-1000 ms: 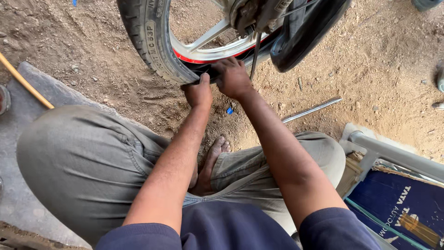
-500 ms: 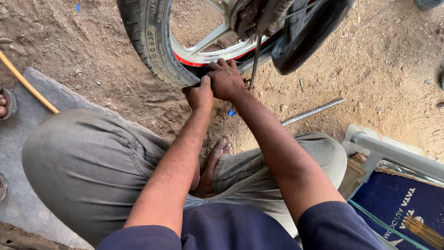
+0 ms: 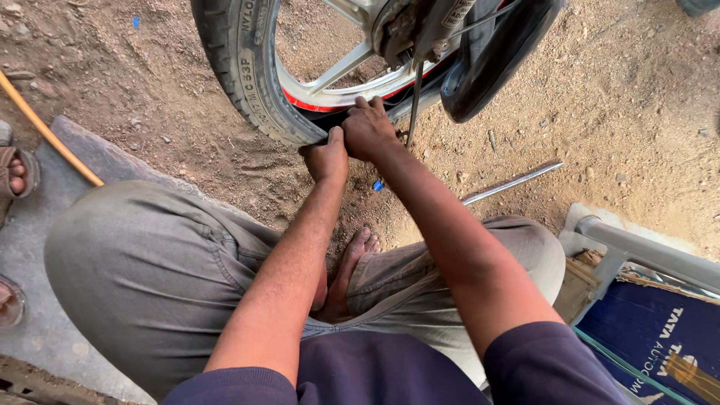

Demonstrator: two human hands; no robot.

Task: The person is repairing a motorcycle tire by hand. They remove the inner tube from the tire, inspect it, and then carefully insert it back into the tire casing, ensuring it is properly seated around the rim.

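Observation:
A motorcycle wheel with a black tyre (image 3: 244, 71), a silver rim with a red stripe (image 3: 341, 94) and a black mudguard (image 3: 499, 64) stands on dirt in front of me. My left hand (image 3: 326, 157) grips the bottom edge of the tyre. My right hand (image 3: 367, 129) presses on the tyre bead beside the rim, touching my left hand. I sit on the ground with grey trousers and a bare foot (image 3: 351, 266) between my knees.
A metal rod (image 3: 510, 184) lies on the dirt to the right. A yellow stick (image 3: 49, 131) slants at the left, near another person's sandalled foot (image 3: 13, 172). A grey metal frame (image 3: 645, 255) and a blue box (image 3: 652, 345) are at the lower right.
My right hand has slid from the right of the left hand to just above it on the tyre edge. The view has shifted slightly.

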